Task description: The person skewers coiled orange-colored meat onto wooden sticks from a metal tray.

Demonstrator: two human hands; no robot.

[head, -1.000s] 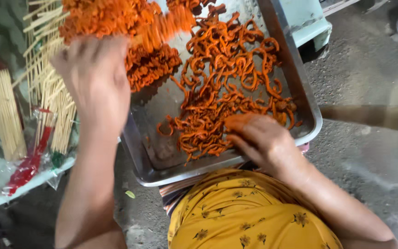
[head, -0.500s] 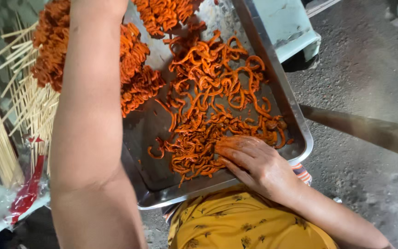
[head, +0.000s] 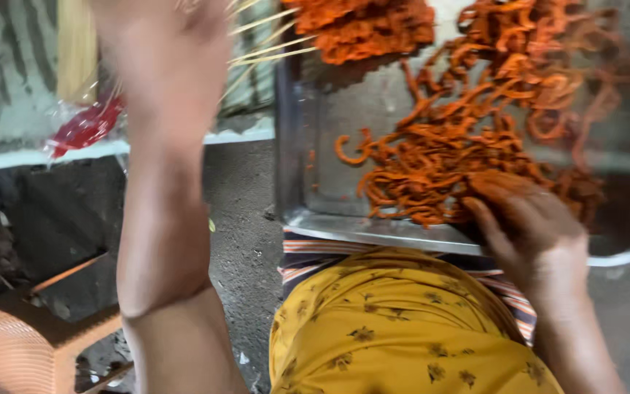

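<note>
Right hand point(head: 530, 226): resting palm-down at the near edge of the strips point(head: 461, 160), fingers lying flat and loose on the pile; grip released, nothing seen pinched.
Left hand point(head: 176, 44): lifting high at top left, badly blurred; grip state cannot be told. Skewers point(head: 267, 33) are fanning out just beside it; contact unclear.
Strips: orange, curled, lying tangled across the floor of the tray point(head: 373, 230), thickest toward the right and near side.
Heap point(head: 366, 25): denser orange clump sitting at the tray's far left corner, touching the skewers.
Tray: metal, rectangular, shallow; near rim sitting over the lap, above the yellow cloth point(head: 395, 335) and a striped cloth point(head: 311, 263).
Packages: red shiny packet point(head: 85, 124), long and narrow, lying on the pale counter point(head: 16, 149) at left, below a bundle of pale sticks point(head: 76, 47).
Stool point(head: 27, 339): orange plastic, standing at bottom left on the floor.
</note>
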